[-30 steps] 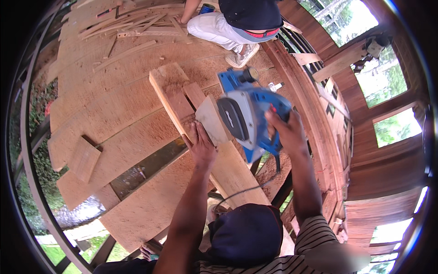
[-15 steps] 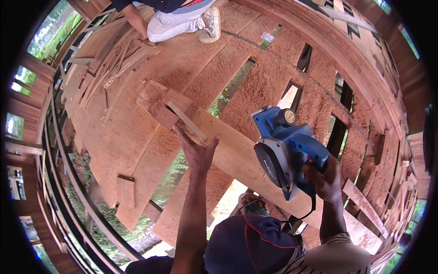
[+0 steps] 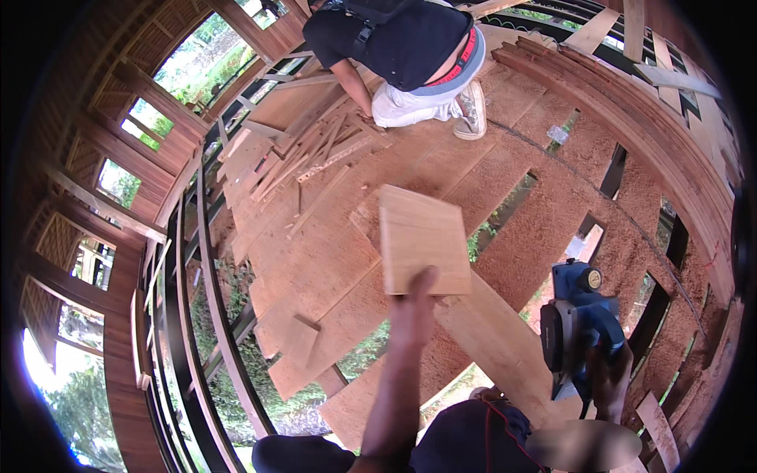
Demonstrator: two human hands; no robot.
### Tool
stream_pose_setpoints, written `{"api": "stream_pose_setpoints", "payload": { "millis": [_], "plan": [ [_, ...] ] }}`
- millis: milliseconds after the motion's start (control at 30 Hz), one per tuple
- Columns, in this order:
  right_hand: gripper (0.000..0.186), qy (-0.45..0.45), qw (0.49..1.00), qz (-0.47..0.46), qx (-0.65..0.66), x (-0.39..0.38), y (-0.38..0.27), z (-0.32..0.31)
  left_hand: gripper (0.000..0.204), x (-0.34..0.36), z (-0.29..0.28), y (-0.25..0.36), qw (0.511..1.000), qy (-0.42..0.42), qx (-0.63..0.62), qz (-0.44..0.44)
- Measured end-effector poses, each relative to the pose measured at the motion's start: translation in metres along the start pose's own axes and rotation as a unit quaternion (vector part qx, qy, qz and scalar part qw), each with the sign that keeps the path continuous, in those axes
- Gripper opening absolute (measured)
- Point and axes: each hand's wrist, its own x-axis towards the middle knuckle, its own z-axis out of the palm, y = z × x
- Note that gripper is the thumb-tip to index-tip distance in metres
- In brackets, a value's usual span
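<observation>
My left hand [image 3: 416, 293] grips a square piece of pale wood [image 3: 422, 236] by its lower edge, its face turned up, above a long light plank [image 3: 497, 343] that runs diagonally across the floor boards. At the right, my right hand [image 3: 609, 370] holds a blue electric planer [image 3: 583, 311] by its handle over the lower part of that plank, its black cord hanging down.
A person [image 3: 402, 47] kneels at the top beside thin wood strips [image 3: 331, 150]. Sawdust covers gapped floor boards [image 3: 292, 260], greenery showing below. Stacked long boards [image 3: 639, 134] lie at right; dark beams [image 3: 229, 331] at left. A cable [image 3: 587, 181] crosses the floor.
My left hand has lifted the wood piece off the small block setup on the plank and turned its face up. The planer has moved to the lower right, and the view has swung round.
</observation>
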Motion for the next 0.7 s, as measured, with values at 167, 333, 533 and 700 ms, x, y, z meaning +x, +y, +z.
{"api": "stream_pose_setpoints", "payload": {
  "millis": [167, 333, 533, 700],
  "plan": [
    [0.014, -0.030, 0.999, 0.016, -0.030, -0.006, -0.010, -0.001, 0.047, -0.012, -0.037, 0.005, 0.964, -0.097, -0.247, 0.012],
    [0.014, -0.040, 0.999, 0.008, -0.012, -0.015, -0.013, 0.007, 0.048, -0.015, -0.052, -0.003, 0.959, -0.108, -0.261, 0.027],
    [0.013, -0.065, 0.998, 0.008, -0.021, -0.025, -0.011, 0.016, 0.055, -0.016, -0.072, -0.012, 0.954, -0.077, -0.288, 0.029],
    [0.014, -0.060, 0.997, 0.014, -0.036, -0.033, -0.027, 0.028, 0.058, -0.015, -0.086, -0.014, 0.949, -0.078, -0.303, 0.034]
  ]
}}
